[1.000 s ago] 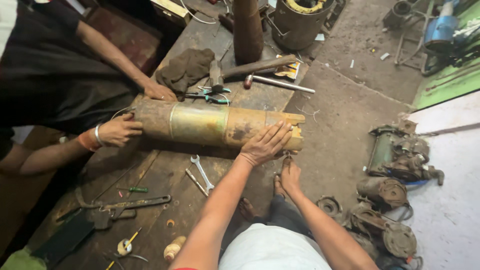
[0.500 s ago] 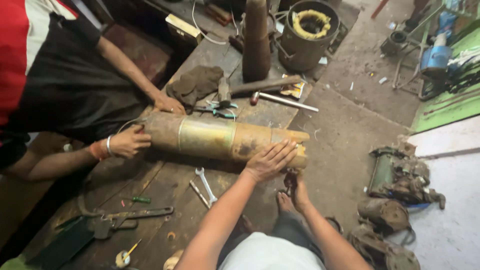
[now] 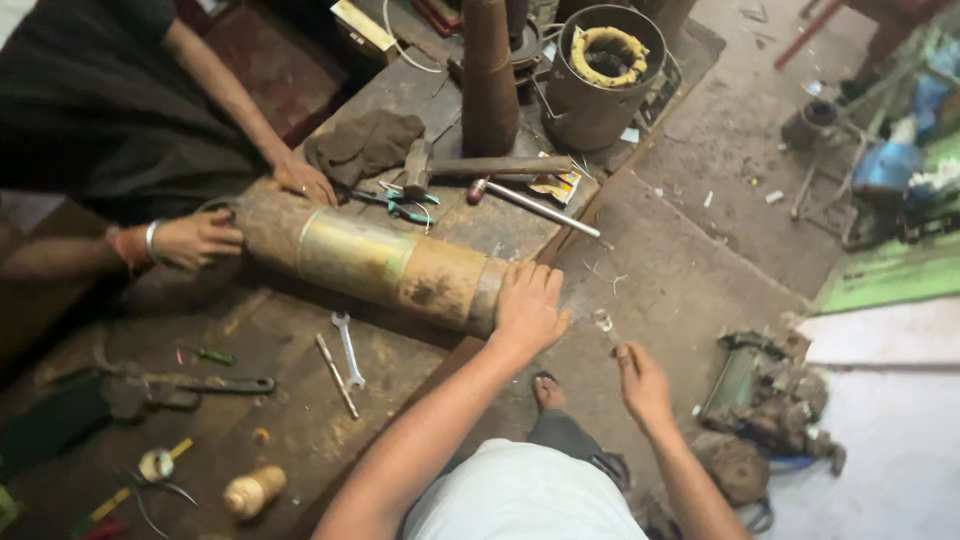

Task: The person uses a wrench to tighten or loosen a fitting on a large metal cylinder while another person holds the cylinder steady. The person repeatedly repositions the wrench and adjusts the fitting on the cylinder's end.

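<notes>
A long rusty metal cylinder (image 3: 385,262) with a brass-coloured middle band lies across the wooden workbench (image 3: 290,420). My left hand (image 3: 527,305) is clasped over its near right end at the bench edge. My right hand (image 3: 642,378) is off the bench over the concrete floor, pinching a small pale piece (image 3: 603,320) between its fingertips. Another person at the left has one hand (image 3: 198,240) on the cylinder's far end and the other hand (image 3: 305,182) on its upper side.
On the bench lie a spanner (image 3: 347,348), a thin rod (image 3: 336,375), pliers (image 3: 185,385), a hammer (image 3: 470,168), a steel bar (image 3: 535,206) and a dark rag (image 3: 365,145). A stator housing (image 3: 600,75) stands at the back. Motor parts (image 3: 770,395) sit on the floor.
My left hand slid from the top of the cylinder to its right end. My right hand rose from under the cylinder's end and moved right, over the floor. The view shifted.
</notes>
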